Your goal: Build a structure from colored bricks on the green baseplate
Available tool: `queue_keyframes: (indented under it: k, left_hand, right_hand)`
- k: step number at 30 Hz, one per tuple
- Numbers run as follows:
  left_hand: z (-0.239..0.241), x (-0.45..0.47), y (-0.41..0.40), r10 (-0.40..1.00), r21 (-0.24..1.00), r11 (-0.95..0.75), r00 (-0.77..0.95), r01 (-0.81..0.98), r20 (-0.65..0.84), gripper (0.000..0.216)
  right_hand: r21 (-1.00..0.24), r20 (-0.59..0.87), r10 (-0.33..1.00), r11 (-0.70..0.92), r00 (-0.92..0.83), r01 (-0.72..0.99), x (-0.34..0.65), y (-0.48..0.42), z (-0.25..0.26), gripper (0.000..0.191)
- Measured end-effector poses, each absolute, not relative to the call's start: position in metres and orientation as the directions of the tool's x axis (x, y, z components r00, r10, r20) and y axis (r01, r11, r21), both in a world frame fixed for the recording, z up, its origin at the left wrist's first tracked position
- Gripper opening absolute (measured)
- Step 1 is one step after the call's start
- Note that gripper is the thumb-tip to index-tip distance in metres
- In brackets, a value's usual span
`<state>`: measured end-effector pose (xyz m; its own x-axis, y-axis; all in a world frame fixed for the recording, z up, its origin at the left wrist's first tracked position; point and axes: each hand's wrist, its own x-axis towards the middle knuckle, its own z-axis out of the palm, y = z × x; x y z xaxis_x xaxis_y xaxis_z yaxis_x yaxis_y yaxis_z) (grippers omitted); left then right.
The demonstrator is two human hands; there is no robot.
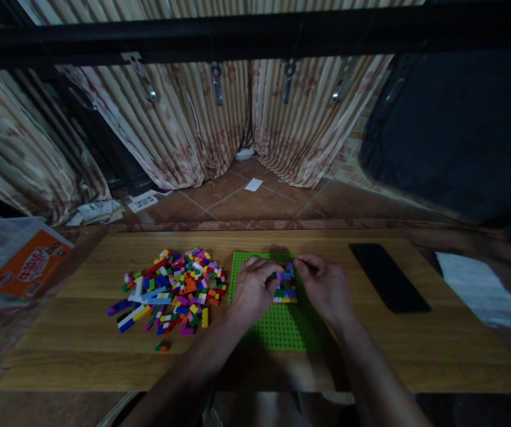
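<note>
A green studded baseplate (282, 332) lies on the wooden table in front of me. On its upper part stands a low block of toy bricks (287, 290), in blue and purple with white and yellow along the near edge. My left hand (253, 287) rests over the plate's left side, thumb and forefinger closed around a small purple brick (279, 276) at the block's left edge. At the block's right, my right hand (324, 287) has its fingers curled and the tips drawn together; what they hold, if anything, is hidden.
Left of the plate spreads a pile of loose coloured bricks (188, 284), with a small green and orange piece (163, 347) nearer me. A black phone-like slab (389, 277) lies to the right, beside white paper (489, 290). An orange-labelled plastic bag (28, 264) sits far left.
</note>
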<state>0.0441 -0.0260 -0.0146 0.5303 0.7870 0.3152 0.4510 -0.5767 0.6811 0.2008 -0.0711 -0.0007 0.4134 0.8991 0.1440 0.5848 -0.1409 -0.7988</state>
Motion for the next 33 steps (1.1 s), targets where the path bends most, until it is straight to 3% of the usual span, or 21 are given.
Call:
queue_keyframes:
  k: [12,19,33]
  left_hand:
    - [-0.013,0.047,-0.028,0.876,0.682,-0.468,0.398,0.562,0.273,0.035]
    - [-0.016,0.049,-0.025,0.923,0.774,-0.337,0.351,0.536,0.159,0.038]
    - [-0.013,0.044,-0.029,0.91,0.741,-0.373,0.377,0.558,0.174,0.042]
  right_hand:
    - [-0.703,-0.002,0.927,-0.269,0.376,0.659,0.194,-0.069,-0.016,0.04]
    - [-0.684,-0.002,0.932,-0.265,0.361,0.68,0.193,-0.065,-0.022,0.036]
    - [-0.614,-0.063,0.932,-0.318,0.357,0.722,0.199,-0.064,-0.026,0.049]
